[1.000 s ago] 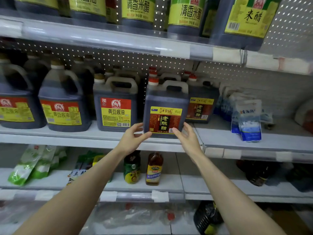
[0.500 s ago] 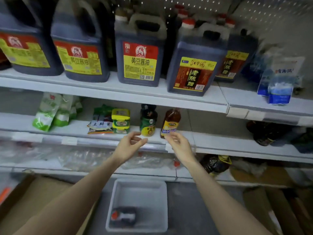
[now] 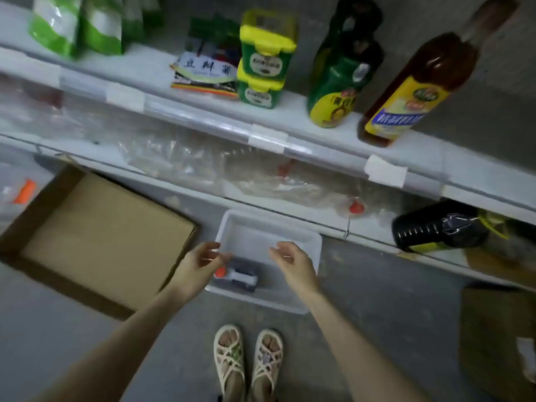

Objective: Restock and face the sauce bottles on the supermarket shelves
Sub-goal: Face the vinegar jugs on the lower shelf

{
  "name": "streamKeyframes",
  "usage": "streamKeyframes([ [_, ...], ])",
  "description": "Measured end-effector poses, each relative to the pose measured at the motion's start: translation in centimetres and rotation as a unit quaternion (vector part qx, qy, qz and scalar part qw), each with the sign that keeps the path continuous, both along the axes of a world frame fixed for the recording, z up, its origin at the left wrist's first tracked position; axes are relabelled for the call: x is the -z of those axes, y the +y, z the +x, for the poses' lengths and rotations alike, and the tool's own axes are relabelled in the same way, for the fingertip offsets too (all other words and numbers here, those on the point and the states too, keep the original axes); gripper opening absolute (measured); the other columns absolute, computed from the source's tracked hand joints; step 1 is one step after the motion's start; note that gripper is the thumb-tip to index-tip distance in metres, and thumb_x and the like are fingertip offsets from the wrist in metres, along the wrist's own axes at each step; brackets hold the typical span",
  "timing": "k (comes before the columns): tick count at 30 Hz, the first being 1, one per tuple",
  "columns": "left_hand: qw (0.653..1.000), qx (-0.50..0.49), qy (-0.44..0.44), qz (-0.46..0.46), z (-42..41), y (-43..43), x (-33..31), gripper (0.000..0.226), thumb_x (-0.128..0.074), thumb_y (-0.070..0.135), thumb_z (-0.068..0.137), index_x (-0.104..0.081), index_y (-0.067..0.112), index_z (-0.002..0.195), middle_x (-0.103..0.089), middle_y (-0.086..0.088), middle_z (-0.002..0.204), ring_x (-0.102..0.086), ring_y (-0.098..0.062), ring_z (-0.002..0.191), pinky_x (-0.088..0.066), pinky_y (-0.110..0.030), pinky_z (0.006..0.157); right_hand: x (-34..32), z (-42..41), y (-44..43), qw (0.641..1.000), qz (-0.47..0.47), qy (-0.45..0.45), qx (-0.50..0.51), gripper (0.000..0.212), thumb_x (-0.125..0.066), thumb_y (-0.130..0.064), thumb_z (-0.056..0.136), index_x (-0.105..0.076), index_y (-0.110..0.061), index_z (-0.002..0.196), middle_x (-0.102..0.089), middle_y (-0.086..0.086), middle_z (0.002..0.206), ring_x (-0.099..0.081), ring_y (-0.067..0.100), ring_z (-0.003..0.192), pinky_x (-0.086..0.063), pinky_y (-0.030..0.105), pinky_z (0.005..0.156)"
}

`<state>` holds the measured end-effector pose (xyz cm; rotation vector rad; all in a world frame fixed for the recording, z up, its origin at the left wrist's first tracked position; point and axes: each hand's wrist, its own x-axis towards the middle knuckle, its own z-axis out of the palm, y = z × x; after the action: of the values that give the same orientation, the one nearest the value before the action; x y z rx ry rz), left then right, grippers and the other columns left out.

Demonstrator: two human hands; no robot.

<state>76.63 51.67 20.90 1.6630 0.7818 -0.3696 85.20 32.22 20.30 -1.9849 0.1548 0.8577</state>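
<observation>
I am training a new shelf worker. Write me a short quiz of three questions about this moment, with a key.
1. True or false: the left hand and the right hand both hold nothing.
2. On which side of the tub does the box lie? A. left B. right C. inside it
3. Fill in: the bottle in the tub has a ___ cap.
Key: 1 true; 2 A; 3 red.
</observation>
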Motion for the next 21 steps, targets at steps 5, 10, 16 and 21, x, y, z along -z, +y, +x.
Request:
streamKeyframes([
  [5,0.999,-0.015,0.047,-0.008,-3.7,0.3,8.5,0.036,-0.066,0.063,0.076,-0.056,0.034,0.095,-0.066,0.006,0.091,-0.061,-0.007,0.079,-0.051,-0.026,0.069,9.9,-2.8,0.4,0.998,-0.029,0.029,-0.044,0.037,-0.064,-0.024,0.092,-0.058,-0.002,0.121,-0.061,-0.003,0.097,-0.055,0.003,0.084,-0.039,-0.001,0.063],
  [10,0.994,-0.026,0.102,-0.017,-7.0,0.0,17.3,0.036,-0.059,0.045,0.087,-0.055,0.024,0.116,-0.065,0.002,0.102,-0.062,-0.012,0.095,-0.053,-0.03,0.077,18.8,-4.0,0.8,0.994,-0.043,0.044,-0.085,0.036,-0.062,-0.025,0.093,-0.058,-0.006,0.123,-0.063,-0.002,0.104,-0.059,0.01,0.1,-0.04,0.005,0.07],
  [16,0.991,-0.05,0.127,-0.012,-9.3,-0.3,24.8,0.035,-0.063,0.048,0.087,-0.057,0.024,0.112,-0.067,0.003,0.099,-0.064,-0.01,0.093,-0.053,-0.031,0.08,27.6,-4.4,2.3,0.987,-0.056,0.039,-0.144,0.043,-0.064,-0.027,0.091,-0.057,-0.009,0.129,-0.061,0.008,0.125,-0.057,0.022,0.117,-0.045,0.041,0.1],
  [21,0.989,-0.062,0.133,-0.025,-9.6,0.0,27.4,0.029,-0.058,0.041,0.09,-0.056,0.024,0.114,-0.065,0.004,0.101,-0.063,-0.008,0.095,-0.053,-0.03,0.082,30.8,-4.9,3.4,0.987,-0.054,0.033,-0.148,0.036,-0.065,-0.025,0.091,-0.062,-0.006,0.121,-0.066,0.01,0.117,-0.059,0.02,0.11,-0.046,0.037,0.096],
])
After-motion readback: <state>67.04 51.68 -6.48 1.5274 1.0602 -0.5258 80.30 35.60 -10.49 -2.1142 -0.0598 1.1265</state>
